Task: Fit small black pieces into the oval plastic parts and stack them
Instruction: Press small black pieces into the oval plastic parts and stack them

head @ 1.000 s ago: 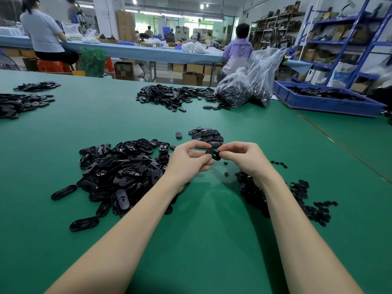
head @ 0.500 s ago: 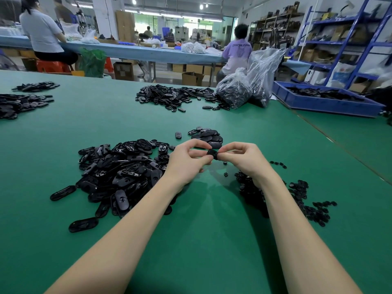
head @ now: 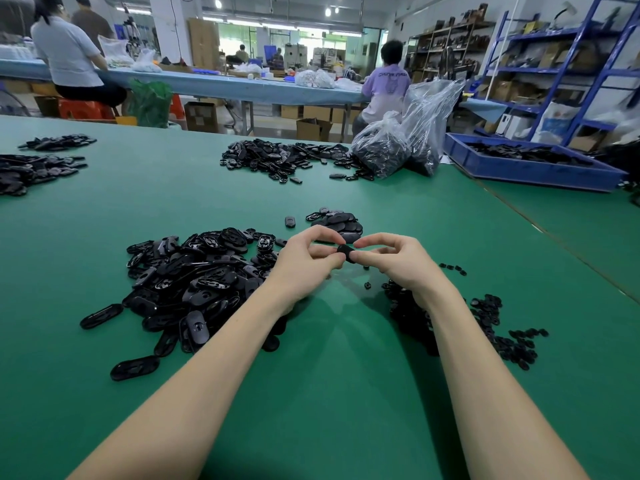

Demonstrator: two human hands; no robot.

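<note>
My left hand [head: 304,263] and my right hand [head: 398,261] meet above the green table [head: 329,393], both pinching one black oval plastic part [head: 346,252] between their fingertips. Most of that part is hidden by my fingers, and I cannot tell whether a small piece sits in it. A big heap of loose oval parts [head: 194,282] lies left of my left hand. Small black pieces [head: 498,330] are scattered under and right of my right wrist. A short stack of oval parts [head: 337,221] sits just beyond my hands.
Further oval parts [head: 277,159] lie at the table's far middle beside two clear plastic bags [head: 408,133]. More black piles [head: 31,169] lie at the far left. A blue tray [head: 530,168] stands at the far right. People sit at a bench behind.
Both hands stay together on the same oval part; the fingers have shifted slightly around it. The piles have not moved.
</note>
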